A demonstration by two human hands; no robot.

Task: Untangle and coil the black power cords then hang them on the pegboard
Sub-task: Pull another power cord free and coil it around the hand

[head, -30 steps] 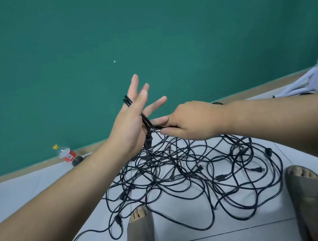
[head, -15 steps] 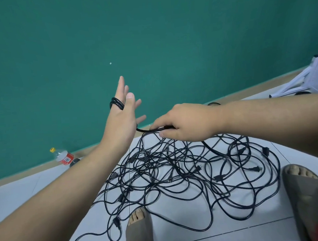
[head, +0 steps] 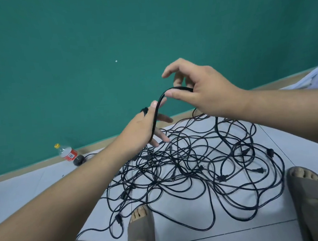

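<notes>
A big tangle of black power cords lies on the white tiled floor between my feet. My left hand is held out over its far left part with fingers spread, and one black cord is looped around the hand. From there the same cord arcs up to my right hand, which pinches it between thumb and fingers above the pile. Below the right hand the cord drops back into the tangle. No pegboard is in view.
A clear bottle with a red label lies by the green wall at the left, a dark round object beside it. My sandalled feet stand at the bottom. White material shows at the right edge.
My right hand has lifted from near the pile and carried the cord up and over the left hand. The left hand has lowered and tipped forward, with the cord now across its back.
</notes>
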